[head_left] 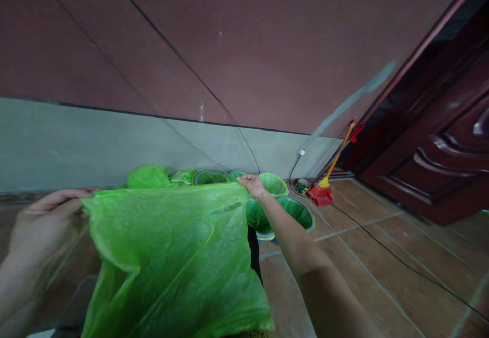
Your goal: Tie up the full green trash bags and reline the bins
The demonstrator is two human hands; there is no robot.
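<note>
A large thin green plastic bag [168, 256] hangs spread in front of me. My left hand [49, 221] pinches its top left corner, fingers closed on the plastic. My right hand [252, 184] grips the top right corner, arm stretched forward. The bag hides whatever stands directly beneath it. Behind the bag, several round bins [294, 210] lined with green bags stand on the floor by the wall.
A red dustpan [320, 194] and a yellow-handled broom [338, 157] lean near the wall corner. A dark wooden door [439, 144] is at right. Black cables [382, 241] cross the brown tiled floor and run up the wall.
</note>
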